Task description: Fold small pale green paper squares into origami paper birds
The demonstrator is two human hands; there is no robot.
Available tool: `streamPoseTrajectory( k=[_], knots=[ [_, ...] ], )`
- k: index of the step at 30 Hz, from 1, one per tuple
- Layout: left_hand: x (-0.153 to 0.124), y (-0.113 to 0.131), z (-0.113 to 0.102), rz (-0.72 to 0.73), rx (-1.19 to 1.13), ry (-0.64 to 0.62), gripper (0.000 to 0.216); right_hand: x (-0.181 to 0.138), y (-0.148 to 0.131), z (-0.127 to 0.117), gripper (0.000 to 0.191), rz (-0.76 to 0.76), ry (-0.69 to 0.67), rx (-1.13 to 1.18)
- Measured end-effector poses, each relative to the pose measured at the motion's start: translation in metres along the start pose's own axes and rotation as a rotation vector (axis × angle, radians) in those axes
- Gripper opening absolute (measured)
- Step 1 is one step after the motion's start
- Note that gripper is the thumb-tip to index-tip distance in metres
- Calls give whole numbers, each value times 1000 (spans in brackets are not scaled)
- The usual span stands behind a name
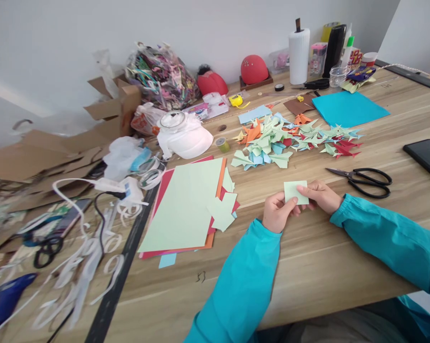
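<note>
A small square of pale green paper [291, 189] is held between my two hands, just above the wooden table. My left hand [276, 212] pinches its lower left side, thumb on top. On the right edge, my right hand [321, 195] presses with its thumb, the other fingers behind the sheet. Left of my hands lies a stack of coloured paper sheets [186, 205], pale green on top, with small cut green pieces [222, 211] at its right side. Beyond my hands is a heap of folded paper shapes [272, 138] in green, orange, blue and red.
Black-handled scissors [370, 181] lie right of my hands, near a black phone [427, 156]. Blue sheets [349, 108] lie farther back. A white cap [184, 136] and a bag of colourful scraps [161, 76] stand at the back left. Cables and a power strip [127, 190] clutter the left.
</note>
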State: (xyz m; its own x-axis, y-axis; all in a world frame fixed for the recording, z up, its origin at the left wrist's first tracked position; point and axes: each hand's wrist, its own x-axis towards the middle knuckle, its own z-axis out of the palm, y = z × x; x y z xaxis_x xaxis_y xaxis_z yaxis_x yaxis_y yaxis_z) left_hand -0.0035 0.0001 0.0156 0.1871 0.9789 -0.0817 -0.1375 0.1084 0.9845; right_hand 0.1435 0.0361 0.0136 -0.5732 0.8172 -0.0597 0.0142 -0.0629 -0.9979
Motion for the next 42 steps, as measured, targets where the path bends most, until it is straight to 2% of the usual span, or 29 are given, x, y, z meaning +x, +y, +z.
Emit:
streamPoseTrajectory(
  k=[9, 13, 17, 20, 25, 28, 34, 42],
  knots=[
    [0, 0, -1, -47, -10, -17, 26, 0, -2, 0, 40, -22, -115, 3],
    [1, -1, -1, -57, 4, 6, 26, 0, -1, 1, 45, 17, -42, 16],
    [1, -2, -1, -24, -7, 13, 24, 0, 5, 0, 52, 41, 88, 69],
    [2, -4, -3, -19, -45, 41, 24, 0, 9, -1, 54, 64, 112, 115],
    [8, -10, -7, -5, -160, 129, 26, -1, 3, -2, 42, 23, 72, 21],
    [11, -12, -8, -17, -189, 169, 26, -2, -1, 0, 34, -8, -1, -66],
    [8, -7, -3, -1, -116, 90, 26, -1, 0, 4, 34, -48, -120, -100],
    [7, -7, -4, 69, -67, 76, 29, -1, 1, 1, 38, -40, -134, -250]
  ],
)
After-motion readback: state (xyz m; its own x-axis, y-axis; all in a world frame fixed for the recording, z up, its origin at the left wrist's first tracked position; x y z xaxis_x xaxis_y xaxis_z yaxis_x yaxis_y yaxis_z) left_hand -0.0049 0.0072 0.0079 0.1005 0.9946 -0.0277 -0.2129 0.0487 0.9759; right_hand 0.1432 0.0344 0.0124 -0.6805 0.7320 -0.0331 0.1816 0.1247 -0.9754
